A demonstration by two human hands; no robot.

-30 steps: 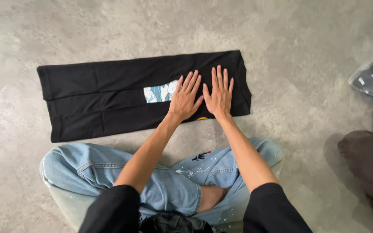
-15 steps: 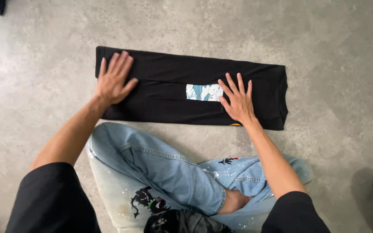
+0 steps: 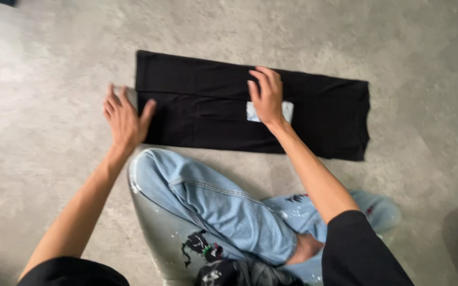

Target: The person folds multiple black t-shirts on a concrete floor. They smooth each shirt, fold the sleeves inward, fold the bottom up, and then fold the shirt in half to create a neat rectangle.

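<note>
Grey concrete floor (image 3: 54,63) fills my view, mottled and bare around the work. I take the folded black garment (image 3: 202,111) as my landmark: a long dark rectangle lying flat on the concrete, running from the upper left toward the right and slightly downhill.

Off the garment's left end I see my left hand (image 3: 124,119), palm down, fingers spread and released, grasping nothing; its thumb reaches onto the cloth's left edge while the fingers rest on the concrete just beside it.

Below the garment, close to its near edge, my crossed legs in pale blue jeans (image 3: 213,201) show paint flecks and a dark printed figure near the bottom of the view.

Around the garment's middle my right hand (image 3: 267,95) lies flat on the cloth, fingers straight and together, gripping nothing. Under its heel peeks a small rectangular label (image 3: 287,110), white with pale blue marks, partly covered by the hand
</note>
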